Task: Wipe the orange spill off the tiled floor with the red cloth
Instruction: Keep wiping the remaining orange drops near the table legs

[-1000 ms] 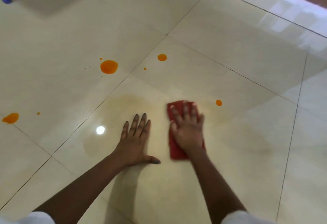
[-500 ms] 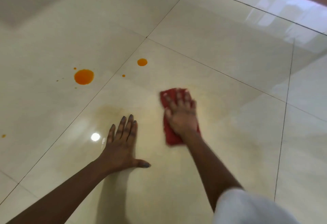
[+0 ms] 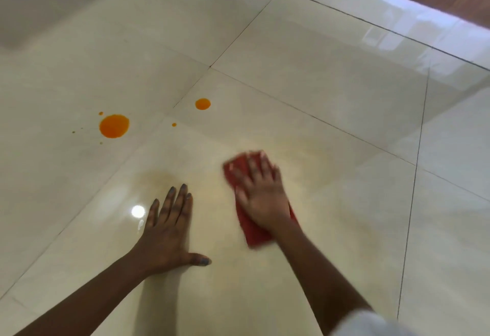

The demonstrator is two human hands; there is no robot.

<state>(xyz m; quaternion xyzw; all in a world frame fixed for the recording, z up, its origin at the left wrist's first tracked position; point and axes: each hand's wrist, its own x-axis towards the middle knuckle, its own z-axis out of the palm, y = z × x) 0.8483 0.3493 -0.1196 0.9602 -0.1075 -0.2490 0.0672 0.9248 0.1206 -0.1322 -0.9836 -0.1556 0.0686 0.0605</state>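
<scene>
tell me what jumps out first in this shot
The bright orange puddle on the pale tiled floor, upper left, catches the eye first, with a smaller orange drop right of it across a grout line. Nearer, the right hand presses the red cloth down, and the left hand rests flat beside it.

Glossy, smooth cream floor tiles (image 3: 318, 75) mirror light; the red cloth (image 3: 254, 232) looks soft and matt.

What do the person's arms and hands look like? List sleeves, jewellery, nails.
Forearms bare; a white fabric sleeve edge shows on the right arm. The left hand has dark-looking painted nails; the right hand is blurred. No rings or watch visible.
</scene>
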